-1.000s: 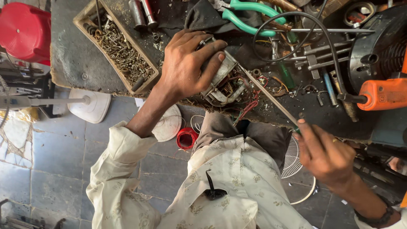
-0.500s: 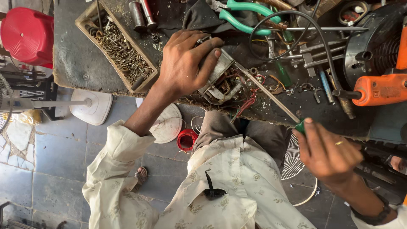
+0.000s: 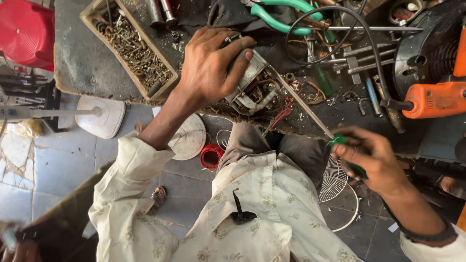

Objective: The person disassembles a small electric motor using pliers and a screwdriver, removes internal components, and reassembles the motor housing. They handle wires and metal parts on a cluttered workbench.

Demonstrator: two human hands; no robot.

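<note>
My left hand (image 3: 208,63) is clamped over a small electric motor (image 3: 250,92) with exposed copper windings and red wires, holding it at the edge of the dark workbench (image 3: 82,58). My right hand (image 3: 376,160) grips the green handle of a long screwdriver (image 3: 301,104). Its metal shaft slants up and left, and the tip rests against the motor beside my left thumb.
A wooden tray of screws and nuts (image 3: 136,51) lies left of the motor. Green-handled pliers (image 3: 286,9), loose tools, a black cable and an orange power drill (image 3: 437,99) crowd the bench. On the floor are a red stool (image 3: 26,31), a white fan base (image 3: 104,116), a red tape roll (image 3: 211,156) and a wire fan grille (image 3: 335,177).
My right hand has shifted slightly up toward the bench with the screwdriver. My left hand keeps the same hold on the motor.
</note>
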